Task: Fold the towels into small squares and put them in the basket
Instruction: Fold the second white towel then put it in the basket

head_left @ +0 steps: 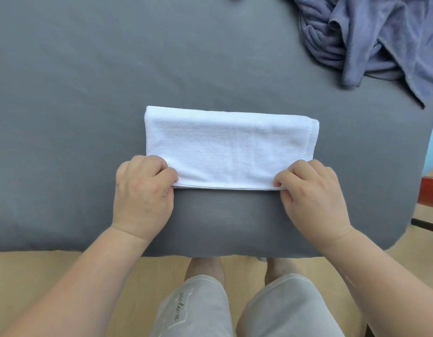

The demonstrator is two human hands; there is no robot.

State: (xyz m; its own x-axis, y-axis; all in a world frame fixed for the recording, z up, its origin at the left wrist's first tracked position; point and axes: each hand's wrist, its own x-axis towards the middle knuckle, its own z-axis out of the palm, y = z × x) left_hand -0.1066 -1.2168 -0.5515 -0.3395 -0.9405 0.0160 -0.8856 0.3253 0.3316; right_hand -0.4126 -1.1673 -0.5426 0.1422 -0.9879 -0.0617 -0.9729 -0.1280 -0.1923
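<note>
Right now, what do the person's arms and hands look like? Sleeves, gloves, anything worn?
The left hand and right hand are bare, no gloves. No sleeves, watch or bracelet show up to the frame edge. Light grey shorts carry the word motion.

One white towel (231, 147), one crumpled grey heap (371, 37).

The white towel (230, 147) is matt cloth with a fine ribbed weave and a stitched hem. Under it, the bed (77, 93) wears smooth, matt grey fabric. Beyond the towel's right end, a heap (371, 37) of blue-grey cloth looks soft and fleecy. The floor (65, 271) looks like pale, smooth wood.
</note>
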